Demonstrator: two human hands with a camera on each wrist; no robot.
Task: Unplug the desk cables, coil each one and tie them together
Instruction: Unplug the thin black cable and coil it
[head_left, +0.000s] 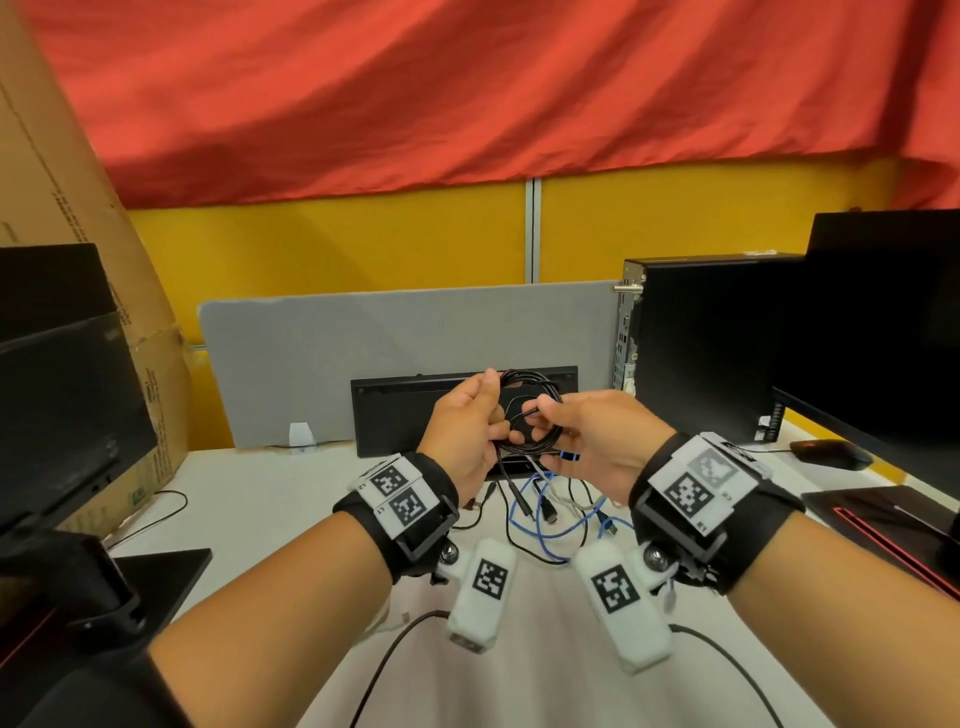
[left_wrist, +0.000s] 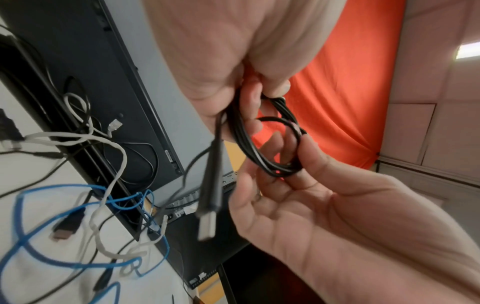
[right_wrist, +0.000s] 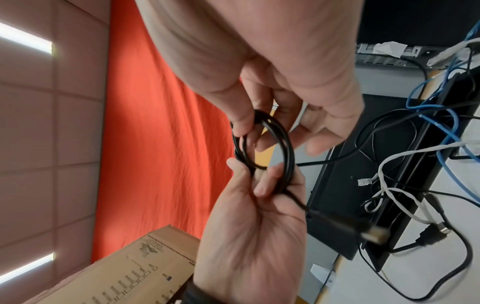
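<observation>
White table (head_left: 545, 675) below, carrying black monitors at left and right, a black computer tower (head_left: 696, 343) at right rear, and an overturned black keyboard (head_left: 395, 415) leaning against a grey divider panel (head_left: 363, 343). Both forearms extended forward and raised above the table, wrists strapped with black bands bearing coded marker tags. Left hand (head_left: 465, 428) held with palm turned inward, thumb and fingers curled round the left side of the coiled black cable (head_left: 524, 410), pinching the loops together. Right hand (head_left: 592, 441) opposite, palm facing left, thumb and forefinger pinching the right side of the same coil, remaining fingers loosely bent beneath it. Coil suspended in the air between the two hands, above the near edge of the keyboard, clear of the table. Silver-tipped USB plug (left_wrist: 207, 224) of the black cable hanging free below the coil, blurred in the left wrist view. Loose tangle on the table directly under the hands: blue network cable (head_left: 540, 514), white network cable (left_wrist: 114, 160) with clear connector, and a black cable with an HDMI-type plug (left_wrist: 66, 226), all overlapping one another. Black mouse (head_left: 831, 453) resting on the table at right, well apart from the tangle.
</observation>
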